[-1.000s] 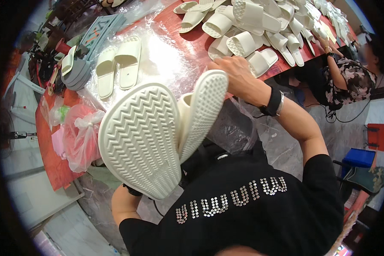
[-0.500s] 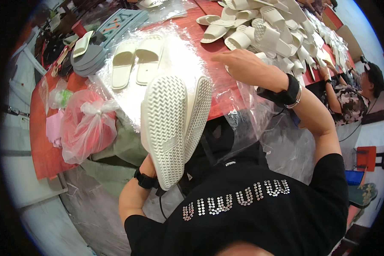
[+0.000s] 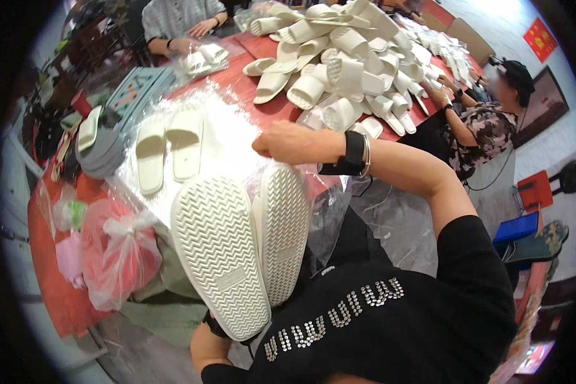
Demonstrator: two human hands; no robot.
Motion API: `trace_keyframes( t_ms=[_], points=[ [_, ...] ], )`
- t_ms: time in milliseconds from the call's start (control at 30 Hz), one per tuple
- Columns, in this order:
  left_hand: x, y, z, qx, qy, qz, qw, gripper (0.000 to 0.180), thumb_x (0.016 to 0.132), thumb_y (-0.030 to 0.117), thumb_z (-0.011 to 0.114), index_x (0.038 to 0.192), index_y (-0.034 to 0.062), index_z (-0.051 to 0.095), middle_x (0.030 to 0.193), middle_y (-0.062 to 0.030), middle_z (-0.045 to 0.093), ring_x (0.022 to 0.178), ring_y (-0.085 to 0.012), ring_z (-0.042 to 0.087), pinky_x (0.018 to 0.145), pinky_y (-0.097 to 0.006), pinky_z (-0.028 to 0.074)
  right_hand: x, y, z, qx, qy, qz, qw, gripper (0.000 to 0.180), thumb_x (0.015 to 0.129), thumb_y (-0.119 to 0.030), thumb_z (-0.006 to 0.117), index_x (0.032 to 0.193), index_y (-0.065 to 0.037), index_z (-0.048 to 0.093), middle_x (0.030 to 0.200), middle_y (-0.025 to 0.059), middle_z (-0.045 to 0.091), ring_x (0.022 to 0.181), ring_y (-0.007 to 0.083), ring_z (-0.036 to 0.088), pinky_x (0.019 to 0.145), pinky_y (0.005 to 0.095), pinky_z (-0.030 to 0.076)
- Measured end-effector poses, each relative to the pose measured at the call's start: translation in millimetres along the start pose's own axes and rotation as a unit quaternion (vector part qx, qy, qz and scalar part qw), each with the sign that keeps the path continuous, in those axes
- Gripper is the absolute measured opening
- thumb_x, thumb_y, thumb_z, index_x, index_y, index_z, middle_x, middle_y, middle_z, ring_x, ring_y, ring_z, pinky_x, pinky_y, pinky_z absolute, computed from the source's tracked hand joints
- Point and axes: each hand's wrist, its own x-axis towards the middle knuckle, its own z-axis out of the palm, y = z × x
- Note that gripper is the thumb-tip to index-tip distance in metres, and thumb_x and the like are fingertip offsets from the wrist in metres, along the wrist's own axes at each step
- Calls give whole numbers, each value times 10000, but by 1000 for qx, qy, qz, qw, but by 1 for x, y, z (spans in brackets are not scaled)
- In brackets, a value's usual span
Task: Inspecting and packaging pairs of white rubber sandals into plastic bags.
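- Head view: since the earlier frame the pair of slippers (image 3: 243,249) has dropped lower, soles up, nearer the chest.
- Right hand (image 3: 294,142) is clenched on the clear bag (image 3: 329,211) above the slippers (bag mouth gathered).
- Left hand is hidden beneath the slippers; grip cannot be told.
- Another pair (image 3: 166,150) lies on the red table (image 3: 51,288).
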Motion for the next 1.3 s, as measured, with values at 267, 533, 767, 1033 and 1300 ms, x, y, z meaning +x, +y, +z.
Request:
trace_keyframes(
  t_ms=[267, 533, 767, 1033, 1300],
  points=[
    [111, 14, 44, 11, -23, 17, 1000, 363, 765, 79, 594, 1099, -31, 507, 932, -70, 605, 803, -106, 557, 723, -247, 444, -31, 6, 12, -55, -29, -93, 994, 109, 662, -52, 517, 669, 44, 567, 690, 179, 569, 679, 322, 570, 602, 385, 444],
    [55, 1, 1, 32, -8, 3, 999, 358, 765, 80, 594, 1095, -31, 511, 932, -70, 605, 802, -106, 556, 723, -248, 444, -42, -4, -16, 88, -106, 2, 990, 491, 609, 12, 532, 1094, 40, 454, 1040, 209, 515, 1006, 349, 478, 833, 387, 398],
    [66, 8, 29, 55, 16, -21, 998, 354, 765, 81, 594, 1092, -31, 514, 932, -70, 605, 801, -106, 556, 722, -248, 444, -45, -10, -18, 133, -121, -44, 983, 583, 671, -46, 571, 1210, 44, 367, 1200, 203, 424, 1089, 322, 440, 913, 349, 363],
    [49, 11, -18, 85, 57, -88, 991, 350, 766, 82, 593, 1088, -31, 517, 932, -69, 606, 800, -106, 556, 722, -248, 443, -47, 8, -5, 50, -113, 20, 992, 587, 623, -20, 522, 1183, 69, 370, 1047, 243, 494, 980, 369, 481, 803, 390, 406],
    [31, 12, 21, 98, 68, -154, 981, 346, 766, 83, 593, 1084, -32, 521, 931, -69, 606, 798, -106, 555, 722, -249, 443, -46, 9, -10, 41, -96, -20, 994, 543, 743, -214, 609, 1164, 48, 389, 1051, 211, 500, 973, 347, 491, 814, 382, 400]
  ],
)
